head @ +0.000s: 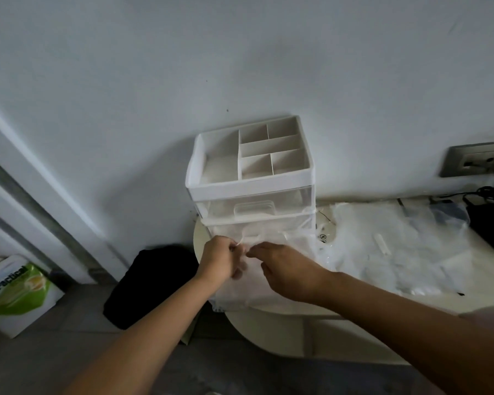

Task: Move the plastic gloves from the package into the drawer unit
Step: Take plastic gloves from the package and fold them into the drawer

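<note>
Against a pale wall [240, 52], over a grey floor [54, 352], a cream tabletop [268, 329] carries a white drawer unit [248, 189] and, to its right, the clear package [388, 252]. In front of the bottom drawer, left grip [221, 262] and right grip [285, 269] each pinch the filmy gloves [234, 295]. A socket [476, 161] sits far right.

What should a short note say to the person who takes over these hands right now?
Left hand: pinches the plastic gloves in front of the drawer unit.
Right hand: pinches the same gloves, close beside the left.
Package: lies on the table, right of the unit.
Done: these gloves are out of the package; the lower drawer looks pulled out.
Left: lay the gloves in the drawer.
</note>
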A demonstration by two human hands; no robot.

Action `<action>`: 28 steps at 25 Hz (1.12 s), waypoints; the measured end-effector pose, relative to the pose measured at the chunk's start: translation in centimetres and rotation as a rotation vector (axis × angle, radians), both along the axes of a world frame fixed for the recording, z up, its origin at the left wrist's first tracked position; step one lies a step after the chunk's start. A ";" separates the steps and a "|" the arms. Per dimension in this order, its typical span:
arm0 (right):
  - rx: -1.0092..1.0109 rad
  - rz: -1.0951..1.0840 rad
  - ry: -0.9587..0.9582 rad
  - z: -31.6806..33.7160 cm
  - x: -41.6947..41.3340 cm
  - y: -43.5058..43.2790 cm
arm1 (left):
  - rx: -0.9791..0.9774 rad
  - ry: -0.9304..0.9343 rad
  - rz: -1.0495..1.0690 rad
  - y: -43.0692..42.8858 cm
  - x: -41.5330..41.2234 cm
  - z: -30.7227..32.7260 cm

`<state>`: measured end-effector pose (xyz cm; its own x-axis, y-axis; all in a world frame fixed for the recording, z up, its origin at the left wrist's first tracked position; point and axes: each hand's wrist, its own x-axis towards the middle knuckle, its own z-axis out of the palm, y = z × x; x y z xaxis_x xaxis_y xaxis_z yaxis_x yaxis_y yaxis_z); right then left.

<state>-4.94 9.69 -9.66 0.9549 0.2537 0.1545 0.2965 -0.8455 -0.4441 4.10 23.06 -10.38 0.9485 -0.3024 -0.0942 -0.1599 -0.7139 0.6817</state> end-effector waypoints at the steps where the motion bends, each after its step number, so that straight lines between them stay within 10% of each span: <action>1: -0.056 -0.009 0.099 -0.7 0.5 -0.3 | -0.017 0.005 0.010 0.2 -0.1 -0.2; 6: -0.212 0.010 0.385 -1.8 1.6 -1.0 | 0.197 -0.214 -0.060 0.9 0.2 -1.2; 15: -0.224 -0.064 0.253 -2.8 2.5 -0.2 | 0.568 -0.572 -0.080 0.4 -1.1 2.4; 28: -0.179 -0.221 0.487 -2.5 2.1 -0.4 | 0.620 0.088 -0.423 -0.9 1.1 -4.2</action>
<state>-2.83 9.28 -12.20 0.9384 0.0217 -0.3449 -0.0994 -0.9388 -0.3297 5.22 22.19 -14.57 0.7442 -0.5061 -0.4360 -0.4694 -0.8606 0.1978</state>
